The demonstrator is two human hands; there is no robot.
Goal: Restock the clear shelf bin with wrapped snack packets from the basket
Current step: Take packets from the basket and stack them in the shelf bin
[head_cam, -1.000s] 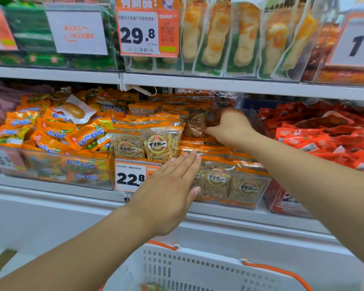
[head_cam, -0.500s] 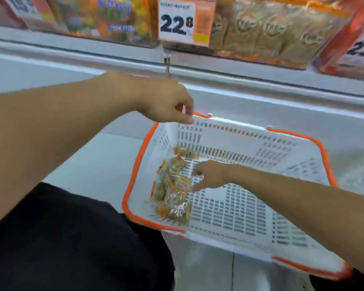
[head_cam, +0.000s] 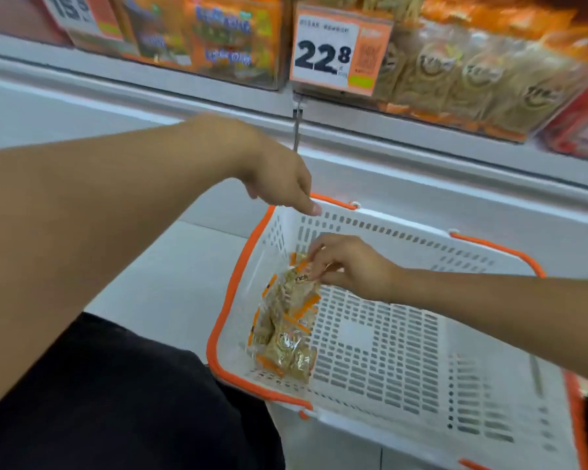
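White slotted basket [head_cam: 404,351] | few snack packets [head_cam: 286,329] left along left wall | right hand [head_cam: 350,266] pinching top packet | left hand [head_cam: 282,181] loosely curled, empty, above rim | clear shelf bin [head_cam: 482,79] near full

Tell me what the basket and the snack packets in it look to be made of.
basket: looks like moulded white plastic, matte, given its regular slotted holes; orange rim probably plastic too. snack packets: clear, glossy plastic film, judging by glints, crinkles and the contents showing through.
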